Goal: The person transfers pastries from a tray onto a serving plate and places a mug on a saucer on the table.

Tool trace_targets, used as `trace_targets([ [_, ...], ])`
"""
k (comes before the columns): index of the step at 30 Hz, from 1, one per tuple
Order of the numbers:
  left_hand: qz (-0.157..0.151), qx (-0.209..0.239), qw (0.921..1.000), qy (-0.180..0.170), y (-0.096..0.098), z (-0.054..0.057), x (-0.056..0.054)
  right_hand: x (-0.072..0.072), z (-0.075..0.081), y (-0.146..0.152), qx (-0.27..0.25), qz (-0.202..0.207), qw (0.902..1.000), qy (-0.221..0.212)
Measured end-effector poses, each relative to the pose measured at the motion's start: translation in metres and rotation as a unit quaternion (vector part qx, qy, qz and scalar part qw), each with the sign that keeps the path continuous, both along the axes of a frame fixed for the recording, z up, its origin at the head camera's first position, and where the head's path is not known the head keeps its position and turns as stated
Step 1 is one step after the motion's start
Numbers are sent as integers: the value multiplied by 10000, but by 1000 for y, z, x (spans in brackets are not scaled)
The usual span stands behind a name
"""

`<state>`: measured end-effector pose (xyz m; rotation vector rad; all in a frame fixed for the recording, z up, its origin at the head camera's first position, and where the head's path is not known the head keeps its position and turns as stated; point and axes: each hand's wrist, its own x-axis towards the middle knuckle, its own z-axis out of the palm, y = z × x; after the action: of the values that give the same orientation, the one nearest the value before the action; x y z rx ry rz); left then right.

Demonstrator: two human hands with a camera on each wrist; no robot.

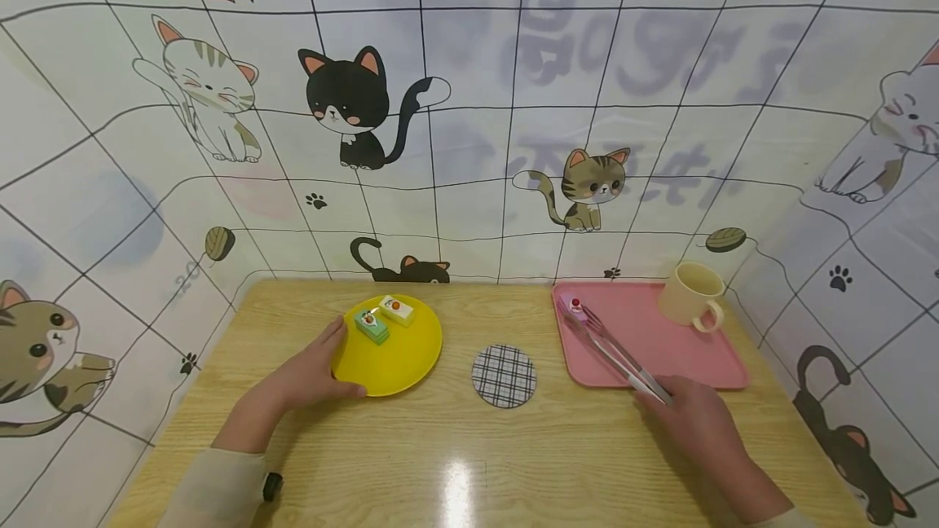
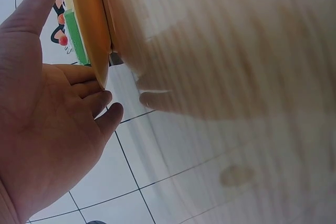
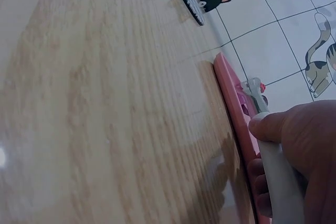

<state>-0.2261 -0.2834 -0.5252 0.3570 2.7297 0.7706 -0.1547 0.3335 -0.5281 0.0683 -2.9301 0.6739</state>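
In the head view my left hand (image 1: pixel 315 369) rests against the near left rim of a yellow plate (image 1: pixel 411 353), thumb and fingers spread along its edge. On the plate sit a green toy cake slice (image 1: pixel 372 327) and a pale yellow one (image 1: pixel 397 310). My right hand (image 1: pixel 693 422) grips tongs (image 1: pixel 623 361) with white handles and metal ends. The tongs' tips flank a small purple toy cake (image 1: pixel 575 308) with a red top, at the far left corner of a pink tray (image 1: pixel 689 365). Tongs and tray also show in the right wrist view.
A cream mug (image 1: pixel 689 293) stands at the tray's far right corner. Between plate and tray lies a round checked coaster (image 1: pixel 504 376). Cat-printed cloth walls (image 1: pixel 469 145) rise behind the wooden table (image 1: pixel 411 455) and at both sides.
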Motion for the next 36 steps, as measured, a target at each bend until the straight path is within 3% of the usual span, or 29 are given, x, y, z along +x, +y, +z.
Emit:
trace_targets([
  [36,17,62,10000,-43,-1,0,0,5,6,-10,-59,97,9991,401],
])
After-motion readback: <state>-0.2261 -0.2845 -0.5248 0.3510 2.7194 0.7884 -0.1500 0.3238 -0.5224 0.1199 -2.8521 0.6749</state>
